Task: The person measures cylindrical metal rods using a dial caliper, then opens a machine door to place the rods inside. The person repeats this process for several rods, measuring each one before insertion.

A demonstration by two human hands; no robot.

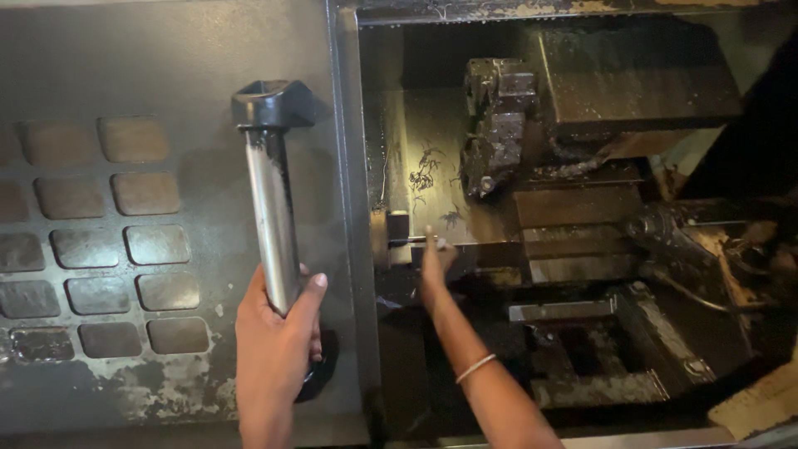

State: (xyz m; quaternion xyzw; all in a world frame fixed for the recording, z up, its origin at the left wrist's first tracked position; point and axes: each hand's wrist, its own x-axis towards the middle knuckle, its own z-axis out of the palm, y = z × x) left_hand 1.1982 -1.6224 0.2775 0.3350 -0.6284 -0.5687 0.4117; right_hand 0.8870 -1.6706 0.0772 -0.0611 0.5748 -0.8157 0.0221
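My left hand (278,320) is wrapped around the lower end of a vertical steel bar handle (273,212) on a grey sliding machine door (166,66). My right hand (434,259), with a thin bangle on the wrist, reaches into the open machine bay. Its fingers touch a thin metal rod (407,240) that sticks out of a small round holder (397,226) at the bay's left side. Whether the fingers pinch the rod or only rest on it is unclear.
Inside the bay a dark tool block (497,125) hangs over an oily bed strewn with metal chips (426,170). Slideways and a square well (582,349) lie below right. The door carries rows of small dull window panes (125,241).
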